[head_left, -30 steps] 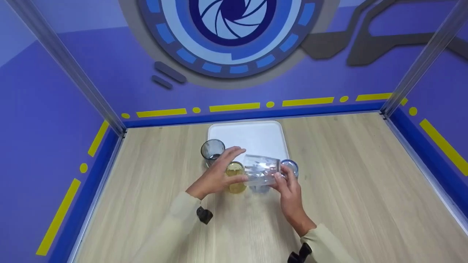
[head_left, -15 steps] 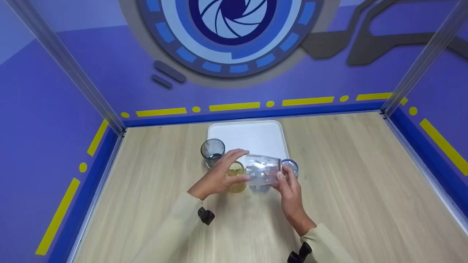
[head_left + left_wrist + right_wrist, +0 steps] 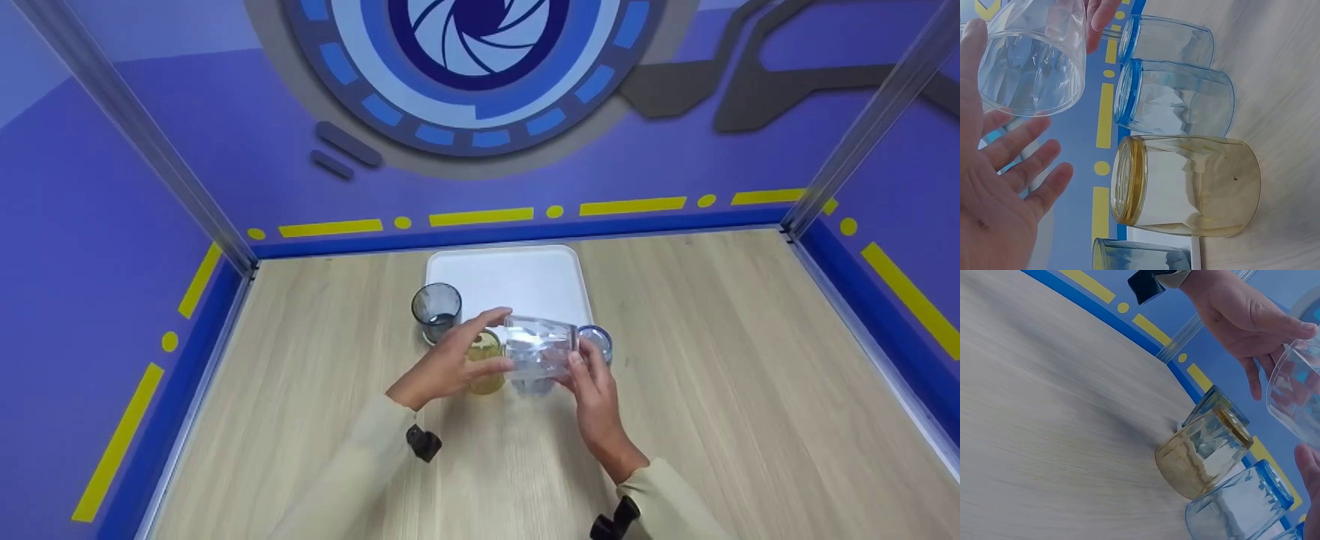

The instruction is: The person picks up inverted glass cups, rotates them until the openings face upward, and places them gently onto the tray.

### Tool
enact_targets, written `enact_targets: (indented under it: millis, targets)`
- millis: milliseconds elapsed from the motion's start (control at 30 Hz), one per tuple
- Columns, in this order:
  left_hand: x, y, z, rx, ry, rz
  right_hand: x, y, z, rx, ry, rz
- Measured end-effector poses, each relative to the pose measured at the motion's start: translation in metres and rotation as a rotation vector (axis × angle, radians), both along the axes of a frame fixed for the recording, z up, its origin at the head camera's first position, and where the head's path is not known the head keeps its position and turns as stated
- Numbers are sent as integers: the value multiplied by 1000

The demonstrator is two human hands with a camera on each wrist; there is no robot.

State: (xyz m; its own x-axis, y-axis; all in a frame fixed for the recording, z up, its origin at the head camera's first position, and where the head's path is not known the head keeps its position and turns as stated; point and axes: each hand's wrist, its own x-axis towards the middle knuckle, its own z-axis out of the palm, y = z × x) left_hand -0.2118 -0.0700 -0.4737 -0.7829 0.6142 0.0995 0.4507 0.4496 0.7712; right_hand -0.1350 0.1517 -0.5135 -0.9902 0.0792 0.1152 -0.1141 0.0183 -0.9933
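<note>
A clear faceted cup (image 3: 540, 349) lies tilted on its side in the air between both hands. My right hand (image 3: 598, 401) grips its right end between thumb and fingers. The cup's mouth faces my left hand (image 3: 448, 361), whose thumb and extended fingers span the rim; the left wrist view shows these fingers (image 3: 1039, 152) spread and nearly straight. Below the hands stands a yellow glass (image 3: 487, 381), partly hidden by the left hand. One blue glass (image 3: 1176, 98) stands beside it, and another blue glass (image 3: 596, 343) is behind the right fingers.
A white tray (image 3: 517, 277) lies at the back of the wooden table (image 3: 712, 375). At its front left corner stands a dark grey glass (image 3: 437, 304). Blue and purple panels (image 3: 465, 191) wall the table in at the back and sides.
The left hand and the clear cup have shifted very slightly to the right. The right hand keeps its grip, and the standing glasses have stayed where they were.
</note>
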Motion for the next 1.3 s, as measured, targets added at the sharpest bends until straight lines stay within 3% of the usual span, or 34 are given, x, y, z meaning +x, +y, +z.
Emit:
enact_targets:
  millis: [267, 533, 967, 1300]
  targets:
    - [-1, 2, 0, 39, -21, -8, 0, 2, -1, 13, -22, -6]
    - [-3, 2, 0, 151, -79, -51, 0, 1, -1, 29, -20, -3]
    - [-4, 2, 0, 322, -162, -57, -1, 0, -2, 47, -10, 8]
    - [-5, 1, 1, 326, -109, -46, -1, 3, -3, 46, -23, -6]
